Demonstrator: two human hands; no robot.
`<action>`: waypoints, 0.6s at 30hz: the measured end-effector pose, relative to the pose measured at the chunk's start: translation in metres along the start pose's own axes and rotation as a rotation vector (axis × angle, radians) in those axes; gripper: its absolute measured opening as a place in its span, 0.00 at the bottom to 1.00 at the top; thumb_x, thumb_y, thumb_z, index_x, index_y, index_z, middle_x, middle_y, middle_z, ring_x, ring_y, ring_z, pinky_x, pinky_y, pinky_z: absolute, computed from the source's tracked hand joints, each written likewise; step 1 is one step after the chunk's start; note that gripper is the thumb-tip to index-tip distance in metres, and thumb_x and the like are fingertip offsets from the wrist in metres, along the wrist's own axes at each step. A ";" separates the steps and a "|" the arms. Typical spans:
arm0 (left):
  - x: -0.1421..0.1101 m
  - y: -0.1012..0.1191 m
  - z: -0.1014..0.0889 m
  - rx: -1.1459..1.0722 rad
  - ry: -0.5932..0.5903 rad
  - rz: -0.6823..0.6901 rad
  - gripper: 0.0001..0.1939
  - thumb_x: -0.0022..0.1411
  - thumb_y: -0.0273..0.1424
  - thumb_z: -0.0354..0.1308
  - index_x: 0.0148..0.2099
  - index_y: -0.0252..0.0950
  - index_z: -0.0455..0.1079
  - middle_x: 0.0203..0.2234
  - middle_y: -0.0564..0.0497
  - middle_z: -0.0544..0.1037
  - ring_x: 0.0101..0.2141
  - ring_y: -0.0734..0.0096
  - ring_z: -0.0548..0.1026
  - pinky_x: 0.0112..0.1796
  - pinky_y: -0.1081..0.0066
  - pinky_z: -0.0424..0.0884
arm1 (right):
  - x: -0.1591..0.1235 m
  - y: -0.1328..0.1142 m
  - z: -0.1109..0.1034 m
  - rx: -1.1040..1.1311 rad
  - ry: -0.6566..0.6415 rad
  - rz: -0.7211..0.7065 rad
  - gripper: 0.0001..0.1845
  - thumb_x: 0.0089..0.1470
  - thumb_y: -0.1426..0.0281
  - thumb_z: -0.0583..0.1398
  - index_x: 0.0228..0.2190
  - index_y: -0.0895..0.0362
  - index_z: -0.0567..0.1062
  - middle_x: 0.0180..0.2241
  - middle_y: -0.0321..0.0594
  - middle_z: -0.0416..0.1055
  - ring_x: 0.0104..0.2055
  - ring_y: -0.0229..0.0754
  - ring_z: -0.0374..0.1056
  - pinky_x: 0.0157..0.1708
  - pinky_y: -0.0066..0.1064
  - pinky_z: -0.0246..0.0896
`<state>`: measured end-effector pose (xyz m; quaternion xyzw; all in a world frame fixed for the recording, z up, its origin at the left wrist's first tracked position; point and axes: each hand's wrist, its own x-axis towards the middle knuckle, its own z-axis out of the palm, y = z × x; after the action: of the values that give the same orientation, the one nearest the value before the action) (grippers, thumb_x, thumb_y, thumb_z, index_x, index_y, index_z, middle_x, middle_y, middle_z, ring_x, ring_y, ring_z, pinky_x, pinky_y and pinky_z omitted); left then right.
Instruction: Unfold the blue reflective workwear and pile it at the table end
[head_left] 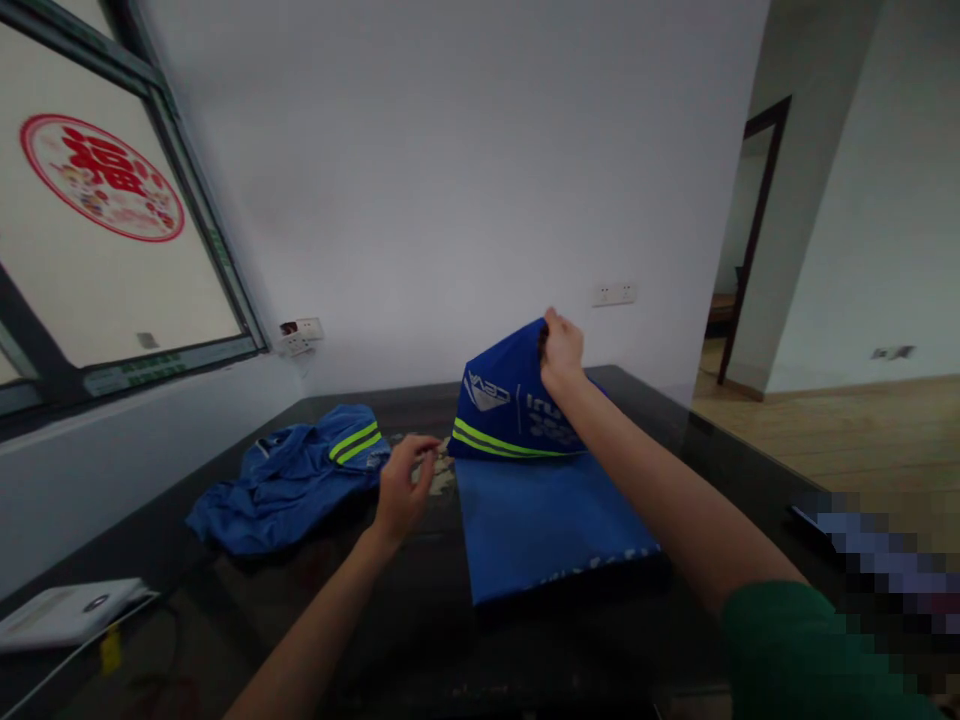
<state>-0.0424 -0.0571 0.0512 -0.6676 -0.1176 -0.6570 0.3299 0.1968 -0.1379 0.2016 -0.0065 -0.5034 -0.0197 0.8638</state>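
Observation:
A blue garment [547,520] lies flat on the dark table in front of me, with white lettering and a yellow-green reflective stripe on its raised far part. My right hand [562,350] is closed on the top edge of that part and holds it up off the table. Just left of the stripe's end is my left hand [405,490], its thumb and fingers apart and nothing seen between them. Whether its fingertips touch the cloth I cannot tell. A second blue garment [292,480], crumpled and with a similar stripe, rests to the left.
The dark glossy table [405,640] reaches to the white wall. At its left edge lie a white box or booklet [67,612] and a thin white cable. A blurred-out object [877,550] is at the right edge. A window [112,200] is on the left.

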 end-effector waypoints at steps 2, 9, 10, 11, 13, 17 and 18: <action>0.015 0.036 0.018 -0.155 -0.076 0.031 0.20 0.66 0.41 0.48 0.57 0.42 0.62 0.55 0.44 0.68 0.56 0.57 0.65 0.54 0.57 0.64 | -0.013 -0.031 0.029 0.070 -0.183 -0.125 0.24 0.58 0.48 0.48 0.22 0.52 0.52 0.19 0.31 0.53 0.22 0.35 0.56 0.23 0.26 0.56; 0.108 0.083 0.040 -0.408 0.211 0.016 0.35 0.61 0.44 0.56 0.64 0.43 0.46 0.63 0.42 0.55 0.63 0.57 0.54 0.60 0.54 0.55 | -0.049 -0.167 0.068 0.133 -0.483 -0.344 0.19 0.66 0.66 0.49 0.22 0.53 0.54 0.22 0.31 0.56 0.24 0.30 0.59 0.27 0.21 0.62; 0.118 0.086 0.035 -0.412 0.237 0.029 0.32 0.60 0.43 0.57 0.62 0.42 0.51 0.59 0.42 0.62 0.60 0.57 0.61 0.58 0.56 0.60 | -0.046 -0.179 0.065 0.139 -0.492 -0.391 0.20 0.66 0.67 0.49 0.21 0.53 0.53 0.22 0.31 0.55 0.24 0.30 0.59 0.26 0.20 0.62; 0.127 0.088 0.029 -0.403 0.254 0.046 0.28 0.59 0.43 0.58 0.58 0.40 0.56 0.54 0.43 0.68 0.55 0.58 0.67 0.55 0.58 0.64 | -0.041 -0.188 0.061 0.138 -0.493 -0.438 0.20 0.66 0.67 0.49 0.21 0.54 0.53 0.22 0.30 0.54 0.23 0.29 0.59 0.24 0.20 0.61; 0.140 0.090 0.013 -0.365 0.249 0.089 0.22 0.58 0.43 0.59 0.50 0.37 0.64 0.44 0.46 0.75 0.46 0.61 0.73 0.49 0.62 0.70 | -0.024 -0.198 0.051 0.096 -0.473 -0.507 0.20 0.66 0.67 0.50 0.21 0.54 0.54 0.22 0.30 0.54 0.24 0.29 0.58 0.23 0.19 0.60; 0.160 0.080 -0.025 -0.301 0.021 0.127 0.19 0.60 0.47 0.55 0.39 0.34 0.71 0.33 0.49 0.78 0.37 0.62 0.76 0.38 0.67 0.74 | 0.017 -0.194 0.026 -0.147 -0.365 -0.511 0.20 0.65 0.67 0.51 0.21 0.55 0.58 0.21 0.31 0.57 0.23 0.30 0.60 0.25 0.21 0.63; 0.166 0.075 -0.035 -0.284 -0.067 0.112 0.21 0.61 0.48 0.54 0.37 0.34 0.72 0.30 0.49 0.78 0.35 0.61 0.76 0.36 0.67 0.74 | 0.025 -0.190 0.020 -0.211 -0.343 -0.497 0.20 0.65 0.68 0.52 0.20 0.56 0.59 0.20 0.31 0.58 0.22 0.30 0.61 0.26 0.23 0.64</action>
<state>-0.0078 -0.1807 0.1852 -0.7347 0.0030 -0.6249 0.2641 0.1841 -0.3275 0.2316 0.0241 -0.6228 -0.2809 0.7298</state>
